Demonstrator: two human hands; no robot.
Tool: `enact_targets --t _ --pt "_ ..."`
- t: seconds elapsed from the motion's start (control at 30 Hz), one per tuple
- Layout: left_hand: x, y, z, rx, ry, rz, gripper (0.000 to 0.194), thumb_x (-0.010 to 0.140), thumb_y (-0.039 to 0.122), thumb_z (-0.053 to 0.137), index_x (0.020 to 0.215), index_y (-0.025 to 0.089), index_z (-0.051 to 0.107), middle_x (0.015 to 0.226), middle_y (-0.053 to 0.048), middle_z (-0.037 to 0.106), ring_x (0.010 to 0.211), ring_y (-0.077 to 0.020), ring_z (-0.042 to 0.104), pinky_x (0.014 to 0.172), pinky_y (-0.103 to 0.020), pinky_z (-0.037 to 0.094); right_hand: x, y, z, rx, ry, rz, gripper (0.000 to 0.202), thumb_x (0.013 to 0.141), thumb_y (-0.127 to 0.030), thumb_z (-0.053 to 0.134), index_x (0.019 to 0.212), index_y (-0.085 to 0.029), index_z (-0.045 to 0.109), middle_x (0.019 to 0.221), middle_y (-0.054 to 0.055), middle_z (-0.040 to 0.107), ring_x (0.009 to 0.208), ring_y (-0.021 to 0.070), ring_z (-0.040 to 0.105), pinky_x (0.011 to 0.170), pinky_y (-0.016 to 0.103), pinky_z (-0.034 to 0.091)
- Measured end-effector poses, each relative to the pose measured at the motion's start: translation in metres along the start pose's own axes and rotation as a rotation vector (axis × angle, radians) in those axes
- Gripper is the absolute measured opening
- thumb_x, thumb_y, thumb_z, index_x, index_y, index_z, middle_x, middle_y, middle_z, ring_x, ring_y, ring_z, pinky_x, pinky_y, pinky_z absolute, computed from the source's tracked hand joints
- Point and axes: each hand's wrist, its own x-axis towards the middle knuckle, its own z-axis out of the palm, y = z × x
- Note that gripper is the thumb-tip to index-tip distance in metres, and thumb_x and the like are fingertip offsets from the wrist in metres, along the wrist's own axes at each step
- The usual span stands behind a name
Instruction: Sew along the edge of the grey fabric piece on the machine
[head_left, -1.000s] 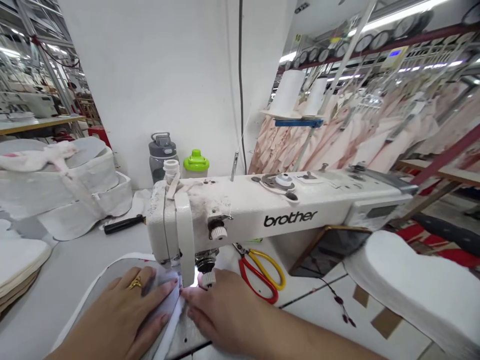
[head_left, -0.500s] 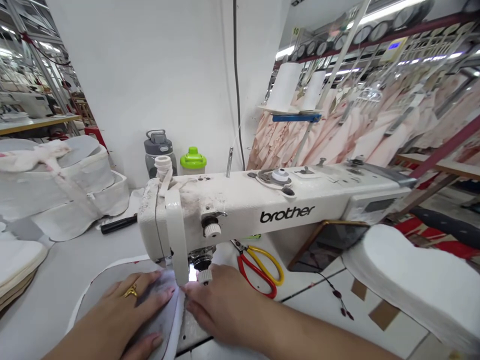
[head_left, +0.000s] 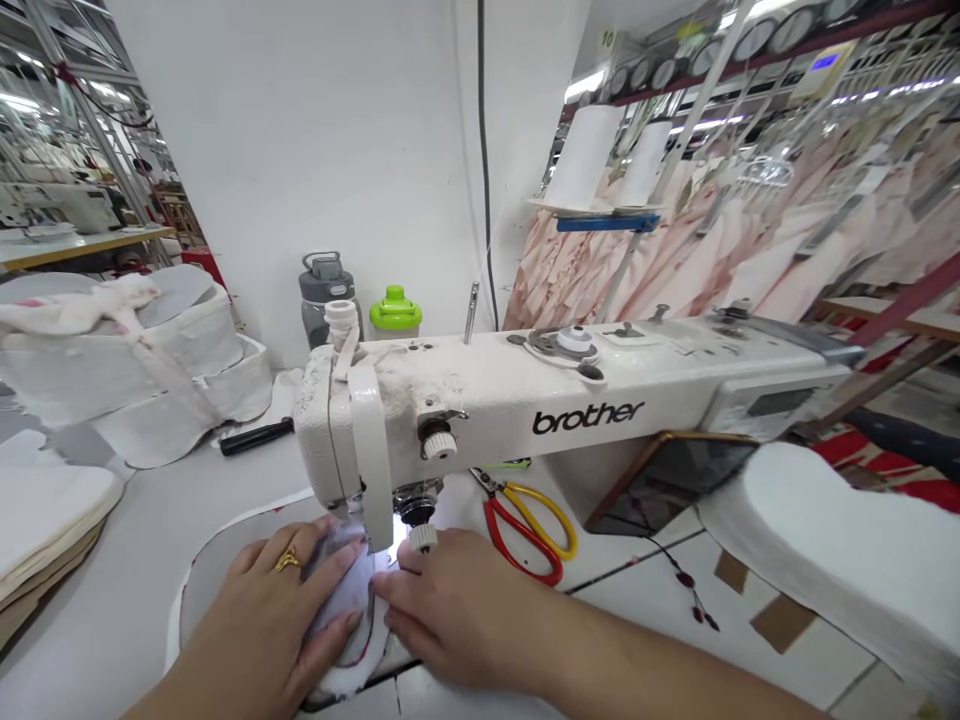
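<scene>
One fabric panel (head_left: 216, 535) lies under the spread left hand (head_left: 274, 600), its white edge (head_left: 379, 628) by the curled right hand (head_left: 469, 605), pinch unclear; probably light, limp, best pressed flat near that edge.

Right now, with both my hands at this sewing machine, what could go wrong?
The left hand and right hand sit close to the head of the sewing machine, so a slip might get a finger caught. The grey fabric curves at its edge, so uneven guiding could pucker it. The scissors lie just beyond the right hand and could get knocked.
</scene>
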Motion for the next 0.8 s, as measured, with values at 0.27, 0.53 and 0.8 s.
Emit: enact_targets --t 0.27,0.53,0.8 --pt "0.012 -0.011 -0.031 -0.175 -0.147 0.201 0.034 0.095 0.031 0.054 0.128 0.039 0.062 0.126 0.001 0.070 0.101 -0.0188 0.069 0.079 -0.024 0.058 0.000 0.002 0.001 0.058 0.058 0.053 0.024 0.099 -0.032 0.048 0.111 -0.021 0.065 0.092 0.004 0.070 0.083 0.0216 0.064 0.065 0.031 0.041" --pt "0.013 -0.020 -0.021 -0.165 -0.137 0.165 0.034 0.096 0.033 0.055 0.129 0.040 0.062 0.128 -0.001 0.069 0.108 -0.0212 0.069 0.083 -0.028 0.060 -0.001 0.001 0.002 0.019 0.051 -0.040 0.021 0.098 -0.035 0.051 0.099 -0.020 0.065 0.086 0.001 0.069 0.072 0.0179 0.061 0.060 0.031 0.036" --pt "0.016 -0.026 -0.018 -0.316 -0.170 0.197 0.040 0.098 0.017 0.046 0.126 0.040 0.062 0.137 0.000 0.062 0.125 -0.0204 0.058 0.106 -0.038 0.049 0.000 0.000 0.003 0.005 0.055 0.035 0.023 0.099 -0.033 0.045 0.107 -0.021 0.064 0.086 0.002 0.070 0.074 0.0205 0.061 0.058 0.032 0.034"
